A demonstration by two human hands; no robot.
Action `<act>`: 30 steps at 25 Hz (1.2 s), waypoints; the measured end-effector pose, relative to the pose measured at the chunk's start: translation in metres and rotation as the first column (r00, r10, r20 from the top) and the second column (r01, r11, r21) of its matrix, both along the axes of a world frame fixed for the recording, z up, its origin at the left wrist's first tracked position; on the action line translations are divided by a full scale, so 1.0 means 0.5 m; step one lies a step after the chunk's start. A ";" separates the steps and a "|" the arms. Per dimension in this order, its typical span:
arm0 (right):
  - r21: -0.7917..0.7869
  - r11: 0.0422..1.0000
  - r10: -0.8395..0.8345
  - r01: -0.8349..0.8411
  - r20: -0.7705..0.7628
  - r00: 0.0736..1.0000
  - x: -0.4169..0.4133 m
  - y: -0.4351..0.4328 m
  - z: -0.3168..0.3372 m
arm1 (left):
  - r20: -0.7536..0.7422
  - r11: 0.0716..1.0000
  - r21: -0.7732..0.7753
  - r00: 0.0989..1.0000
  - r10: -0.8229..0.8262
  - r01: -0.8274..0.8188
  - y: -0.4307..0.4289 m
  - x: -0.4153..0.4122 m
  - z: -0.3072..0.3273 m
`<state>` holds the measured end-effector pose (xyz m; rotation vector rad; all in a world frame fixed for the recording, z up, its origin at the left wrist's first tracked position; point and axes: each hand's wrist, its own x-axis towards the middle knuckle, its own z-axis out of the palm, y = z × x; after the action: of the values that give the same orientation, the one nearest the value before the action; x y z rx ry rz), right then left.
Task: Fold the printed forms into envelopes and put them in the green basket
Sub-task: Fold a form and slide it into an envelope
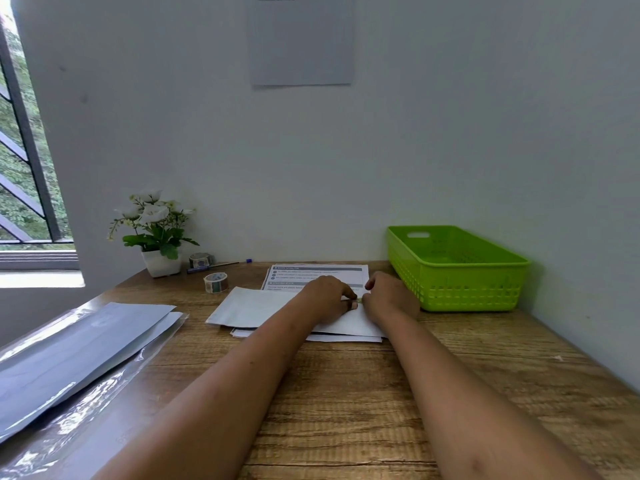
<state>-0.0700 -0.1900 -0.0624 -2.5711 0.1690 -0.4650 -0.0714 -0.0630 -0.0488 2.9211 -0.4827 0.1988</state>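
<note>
A white envelope [252,306] lies on a stack of printed forms [318,271] in the middle of the wooden desk [346,393]. My left hand [329,296] and my right hand [389,297] meet over the envelope's far right edge, fingers curled. Between the two thumbs they pinch a small greenish piece of tape [360,300] against the paper. The green basket [457,271] stands just right of my right hand, against the wall, and what I see of its inside holds nothing.
Two tape rolls [215,282] [200,260] and a pen [218,266] lie beside a potted white flower [156,233] at the back left. A clear plastic sleeve with large envelopes [79,344] covers the desk's left side. A wall closes the back and right.
</note>
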 end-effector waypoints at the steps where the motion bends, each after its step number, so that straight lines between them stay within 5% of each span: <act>1: 0.000 1.000 0.008 -0.008 -0.002 1.000 0.000 0.000 0.000 | -0.001 1.000 0.006 1.000 0.003 -0.003 0.000 0.000 0.001; 10: -0.061 0.997 0.044 -0.045 -0.029 0.999 -0.013 0.002 0.015 | -0.014 0.999 0.031 1.000 0.027 -0.027 -0.006 0.001 0.003; 16: -0.300 0.948 0.092 -0.108 -0.065 0.994 -0.025 0.010 0.028 | -0.042 0.995 0.098 0.999 0.029 -0.024 -0.012 -0.005 0.007; 22: -0.476 0.876 0.021 -0.076 -0.119 0.993 -0.048 0.036 0.050 | 0.114 0.952 0.289 0.991 0.072 -0.103 -0.033 -0.023 0.002; 30: -0.380 0.916 0.054 -0.125 -0.191 0.980 -0.042 0.005 0.058 | 0.141 0.840 0.539 0.990 -0.021 -0.058 -0.018 -0.009 -0.018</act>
<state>-0.0910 -0.1874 -0.0334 -3.0000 0.0183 -0.2524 -0.0759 -0.0723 -0.0580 3.4869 -0.6193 0.3204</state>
